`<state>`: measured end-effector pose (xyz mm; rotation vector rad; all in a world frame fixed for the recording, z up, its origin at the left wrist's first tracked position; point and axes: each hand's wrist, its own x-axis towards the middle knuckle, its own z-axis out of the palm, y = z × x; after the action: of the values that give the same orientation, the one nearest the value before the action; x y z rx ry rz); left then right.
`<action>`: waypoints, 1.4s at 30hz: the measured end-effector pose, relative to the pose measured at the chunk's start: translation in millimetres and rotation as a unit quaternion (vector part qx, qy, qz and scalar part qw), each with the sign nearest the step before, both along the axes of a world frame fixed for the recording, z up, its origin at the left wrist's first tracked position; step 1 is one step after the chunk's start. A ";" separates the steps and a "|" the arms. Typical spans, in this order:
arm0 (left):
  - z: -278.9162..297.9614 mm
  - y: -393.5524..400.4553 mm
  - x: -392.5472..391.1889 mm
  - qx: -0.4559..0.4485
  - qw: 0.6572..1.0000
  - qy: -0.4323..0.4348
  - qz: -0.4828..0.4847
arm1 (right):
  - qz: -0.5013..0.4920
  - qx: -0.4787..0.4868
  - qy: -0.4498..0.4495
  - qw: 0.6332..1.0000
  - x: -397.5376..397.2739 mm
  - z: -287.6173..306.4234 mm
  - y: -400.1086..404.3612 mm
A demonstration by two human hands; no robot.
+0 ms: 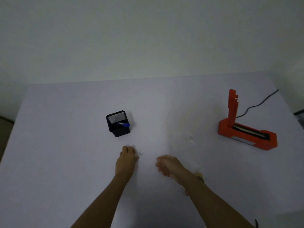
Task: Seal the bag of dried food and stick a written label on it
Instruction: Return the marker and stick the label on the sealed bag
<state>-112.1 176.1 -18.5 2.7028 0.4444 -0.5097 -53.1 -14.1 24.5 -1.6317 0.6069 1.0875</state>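
Note:
My left hand [126, 159] rests on the white table [65, 145] with its fingers pinched on a small white piece [140, 153], possibly a label, that sticks out to the right. My right hand [167, 166] is beside it, blurred, fingers curled; whether it holds anything is unclear. A yellowish-brown bit [199, 176], perhaps the dried food, peeks out behind my right wrist. Faint clear-plastic glints [189, 139] lie beyond my right hand. A red heat sealer [246, 134] stands at the right with its lid raised.
A black mesh pen holder [118, 123] with a blue marker [124, 124] in it stands beyond my left hand. A black cable [259, 104] runs from the sealer to the table's far right edge. A pale wall rises behind the table.

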 end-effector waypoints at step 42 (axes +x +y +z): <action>4.9 -21.5 -2.1 -0.099 0.983 -0.055 0.145 | 0.064 0.009 -0.008 0.998 14.0 1.5 -25.5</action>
<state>-114.2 154.6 -13.6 2.4063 0.7038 -0.3036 -39.1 -39.5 26.0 -1.6800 0.4853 1.1692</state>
